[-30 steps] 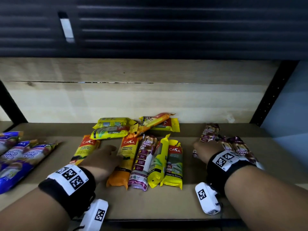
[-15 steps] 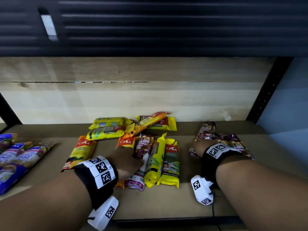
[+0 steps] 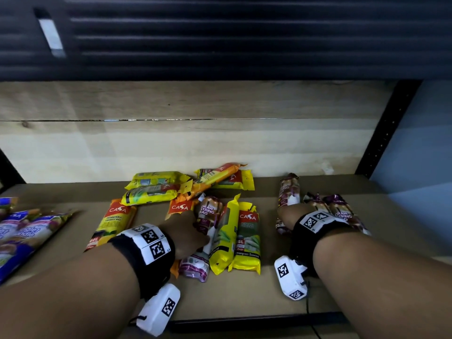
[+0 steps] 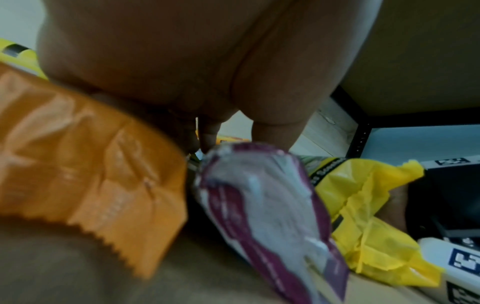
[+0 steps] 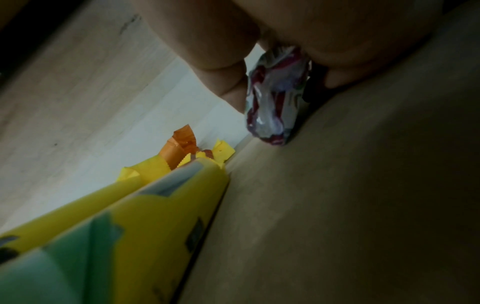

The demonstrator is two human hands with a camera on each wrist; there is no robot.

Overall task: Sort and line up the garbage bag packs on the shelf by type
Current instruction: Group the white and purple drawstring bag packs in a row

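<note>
A mixed heap of packs lies mid-shelf (image 3: pixel 244 297). In it a purple drawstring pack (image 3: pixel 208 226) (image 4: pixel 262 205) lies between an orange pack (image 3: pixel 180 207) (image 4: pixel 85 156) and two yellow packs (image 3: pixel 247 238). My left hand (image 3: pixel 193 231) (image 4: pixel 233 139) grips this purple pack near its middle, fingers and thumb on either side. To the right, my right hand (image 3: pixel 285 214) (image 5: pixel 280 86) pinches another purple pack (image 3: pixel 288 189) (image 5: pixel 275 96) between thumb and fingers. This pack lies beside two more purple packs (image 3: pixel 342 211).
Another orange pack (image 3: pixel 115 221) lies left of the heap. Yellow packs (image 3: pixel 151 189) and an orange one (image 3: pixel 215 176) lie crosswise at the back. Blue packs (image 3: pixel 22 236) fill the left end. A wooden back board (image 3: pixel 195 148) and a black post (image 3: pixel 386 133) bound the shelf.
My left hand moved right, off the orange packs and onto the middle purple pack. The right hand has stayed on the right purple pack.
</note>
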